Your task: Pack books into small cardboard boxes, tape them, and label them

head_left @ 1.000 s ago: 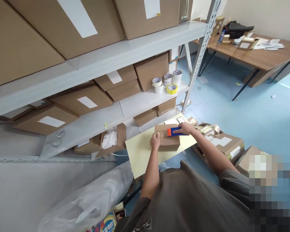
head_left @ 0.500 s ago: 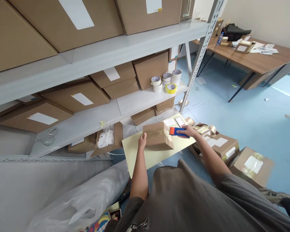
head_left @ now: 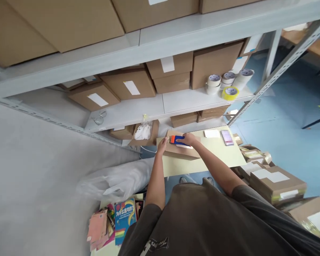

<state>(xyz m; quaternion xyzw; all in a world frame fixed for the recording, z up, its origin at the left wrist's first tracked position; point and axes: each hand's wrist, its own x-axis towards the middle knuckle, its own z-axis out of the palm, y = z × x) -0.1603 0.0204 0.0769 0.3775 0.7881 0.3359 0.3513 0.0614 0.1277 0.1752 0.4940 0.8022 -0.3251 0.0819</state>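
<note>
A cardboard box with a white label on its upper face lies on the pale yellow tabletop. My left hand grips the box's left end, fingers closed at the edge. Wrapped in my right hand is a blue tape dispenser with an orange front end. The dispenser rests on or just over the box, its orange end close to my left fingers. A strip of clear tape seems to show between them, though it is too small to make out fully.
Behind the table stands a grey metal shelf with cardboard boxes and several tape rolls. More boxes sit at right. A phone-like item lies on the table. Books and a plastic bag are at lower left.
My right hand has carried the tape dispenser left across the box, to near my left hand. The box now shows its labelled face upward. The camera view has turned left.
</note>
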